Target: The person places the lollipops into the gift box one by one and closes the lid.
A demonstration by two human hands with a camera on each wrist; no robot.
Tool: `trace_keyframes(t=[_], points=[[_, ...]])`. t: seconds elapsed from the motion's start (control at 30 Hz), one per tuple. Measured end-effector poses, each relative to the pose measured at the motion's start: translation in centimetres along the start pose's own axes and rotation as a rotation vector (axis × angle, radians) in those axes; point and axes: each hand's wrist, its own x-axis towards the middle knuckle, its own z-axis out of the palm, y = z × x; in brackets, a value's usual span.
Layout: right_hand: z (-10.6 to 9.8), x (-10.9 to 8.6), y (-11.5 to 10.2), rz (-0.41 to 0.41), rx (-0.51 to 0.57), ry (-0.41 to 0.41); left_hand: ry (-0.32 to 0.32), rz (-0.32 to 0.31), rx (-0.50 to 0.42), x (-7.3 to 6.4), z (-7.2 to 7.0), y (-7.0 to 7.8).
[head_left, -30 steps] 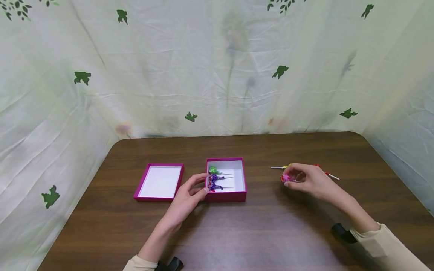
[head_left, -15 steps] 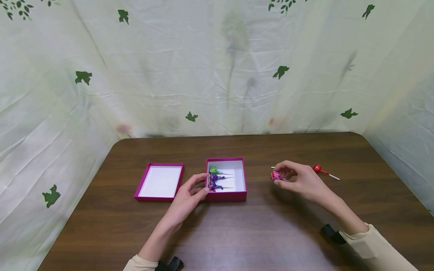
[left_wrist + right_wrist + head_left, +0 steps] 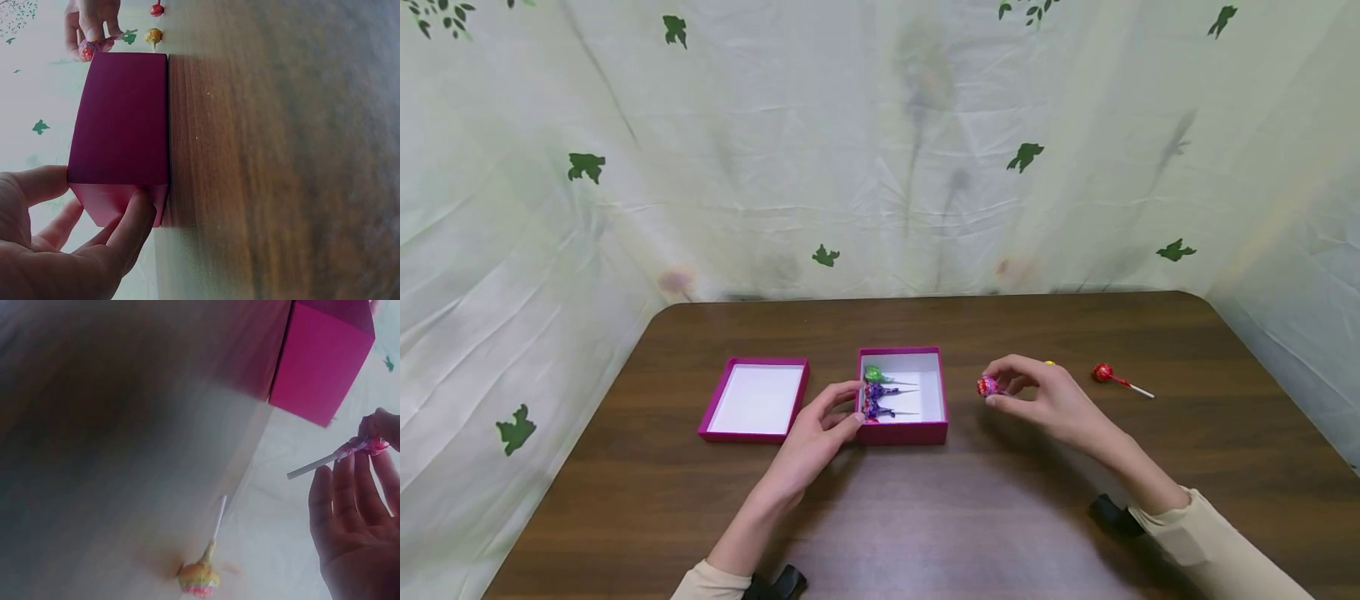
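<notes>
My left hand (image 3: 812, 437) holds the left side of a magenta box (image 3: 901, 433), thumb and fingers against its wall and rim. Inside the box lie a green lollipop (image 3: 873, 375) and purple-wrapped lollipops (image 3: 876, 391), sticks pointing right; a bit of red shows by the front wall. To the right of the box, above the table, my right hand (image 3: 1052, 402) pinches a pink-and-red lollipop (image 3: 987, 386) by its wrapped head. Its white stick (image 3: 310, 467) points free in the right wrist view.
The box's lid (image 3: 756, 400) lies at the left, white inside up. A red lollipop (image 3: 1102, 372) rests on the table (image 3: 925, 517) at the right. A yellow lollipop (image 3: 199, 577) is mostly behind my right hand in the head view. A patterned cloth (image 3: 880, 167) hangs around the table.
My right hand has moved left toward the box with the pink-and-red lollipop, uncovering the red lollipop behind it. The left hand stays at the box.
</notes>
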Motion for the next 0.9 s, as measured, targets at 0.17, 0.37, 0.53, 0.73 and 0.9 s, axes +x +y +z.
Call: trace_keyframes(t=[0.17, 0.37, 0.53, 0.73, 0.9], points=[[0.8, 0.5, -0.7, 0.005, 0.043, -0.008, 0.007, -0.005, 0.004, 0.0, 0.0, -0.1], [2.0, 1.0, 0.2, 0.012, 0.068, -0.019, 0.017, -0.005, 0.014, 0.0, 0.1, -0.2], [2.7, 1.3, -0.2, 0.021, 0.065, -0.026, 0.014, -0.010, 0.013, 0.0, 0.0, 0.0], [3.1, 1.7, -0.9, 0.012, 0.095, -0.018, 0.011, -0.005, 0.012, 0.0, 0.1, -0.1], [3.4, 2.1, -1.5, -0.005, 0.119, -0.006, 0.015, -0.009, 0.012, -0.1, 0.1, 0.0]])
